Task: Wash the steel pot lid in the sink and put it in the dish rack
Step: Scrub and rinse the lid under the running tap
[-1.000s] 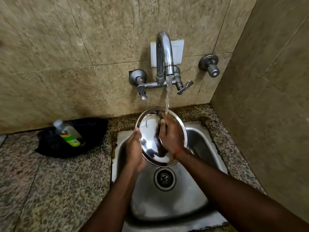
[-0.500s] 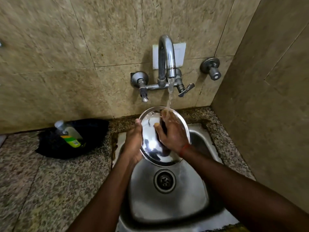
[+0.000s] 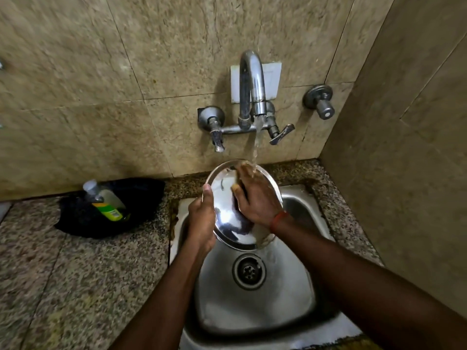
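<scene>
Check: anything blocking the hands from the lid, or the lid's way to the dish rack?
Nothing between hands and lid: the left hand grips the steel lid's left rim, and the right hand lies flat on its face under the tap's stream, above the sink. No dish rack is in view, so that path cannot be judged.

A speckled granite worktop (image 3: 75, 286) runs along the tiled wall. A steel sink (image 3: 255, 311) is set into its right end. A black cloth (image 3: 141, 198) lies near the back edge, a bottle (image 3: 106, 200) on it.
</scene>
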